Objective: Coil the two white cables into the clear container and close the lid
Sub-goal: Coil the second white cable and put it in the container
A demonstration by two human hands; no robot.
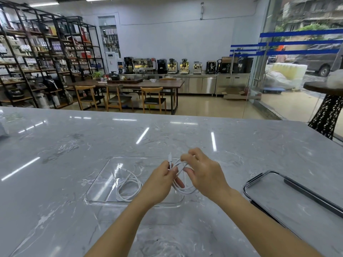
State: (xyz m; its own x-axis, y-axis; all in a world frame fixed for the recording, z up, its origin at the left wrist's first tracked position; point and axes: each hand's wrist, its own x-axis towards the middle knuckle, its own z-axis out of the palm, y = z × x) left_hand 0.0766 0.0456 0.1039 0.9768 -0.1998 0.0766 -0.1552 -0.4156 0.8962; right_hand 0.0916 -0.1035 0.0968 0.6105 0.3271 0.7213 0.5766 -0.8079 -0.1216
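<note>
A clear rectangular container (98,184) sits open on the grey marble counter. One white cable (128,190) lies coiled inside its left half. Above the container's right half, both hands hold the second white cable (183,191) as loose loops. My left hand (161,180) pinches the loops near a connector that sticks up. My right hand (202,171) has its fingers curled around the top of the loops. The clear lid (274,190) with dark clasps lies flat on the counter to the right, apart from the container.
The marble counter (74,145) stretches wide to the left and far side. Its right edge runs diagonally past the lid. A pale object (2,127) sits at the far left edge. Beyond the counter are tables, chairs and shelves.
</note>
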